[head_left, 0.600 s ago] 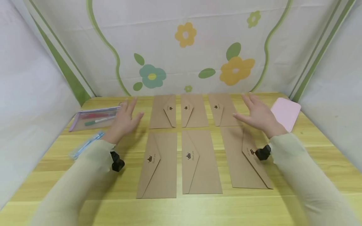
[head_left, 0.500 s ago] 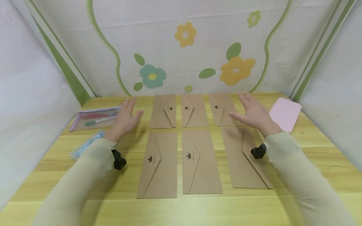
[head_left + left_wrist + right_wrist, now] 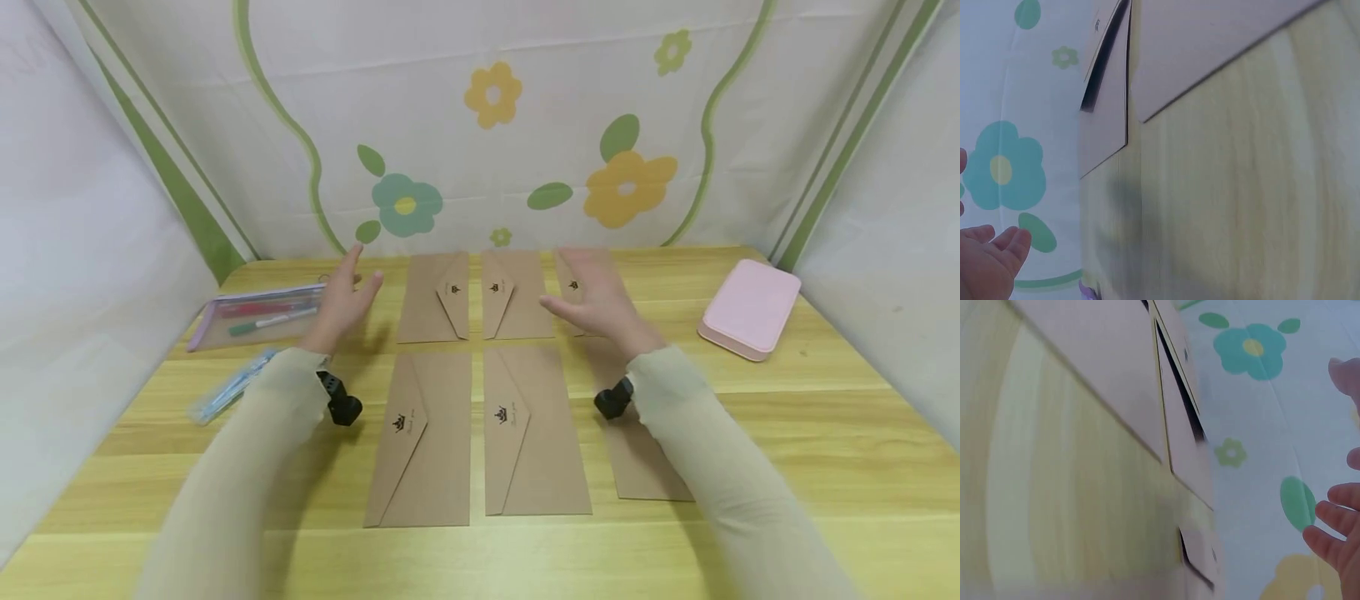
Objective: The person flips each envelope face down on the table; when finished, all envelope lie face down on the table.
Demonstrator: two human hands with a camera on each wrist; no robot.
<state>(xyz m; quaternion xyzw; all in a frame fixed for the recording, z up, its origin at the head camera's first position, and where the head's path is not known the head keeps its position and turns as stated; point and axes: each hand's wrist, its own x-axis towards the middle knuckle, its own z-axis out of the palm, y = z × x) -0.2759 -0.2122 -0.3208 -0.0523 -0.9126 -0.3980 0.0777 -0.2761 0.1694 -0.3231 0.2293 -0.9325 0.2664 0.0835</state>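
Brown kraft envelopes with a printed crown and pointed flaps lie flat on the wooden table in two rows. In the head view my left hand (image 3: 341, 307), fingers extended and thumb apart, is raised left of the back-left envelope (image 3: 420, 308). My right hand (image 3: 603, 304), also spread and holding nothing, hovers over the back-right envelope (image 3: 564, 275) and hides much of it. My right forearm covers part of the front-right envelope (image 3: 637, 458). The front-left envelope (image 3: 442, 442) and front-middle envelope (image 3: 551, 442) show whole. Loose fingers of the left hand (image 3: 988, 262) and right hand (image 3: 1341, 519) appear in the wrist views.
A translucent zip pouch (image 3: 217, 337) with pens inside lies at the left, partly behind my left hand. Nearer is a clear packet (image 3: 232, 387) of blue items. A pink case (image 3: 753, 308) sits at the right. A flower-printed cloth (image 3: 495, 167) stands behind the table (image 3: 525, 558).
My right hand has swung left, from beside the back-right envelope to over it, uncovering the pink case. My left hand has shifted slightly right and turned. The envelopes have not moved.
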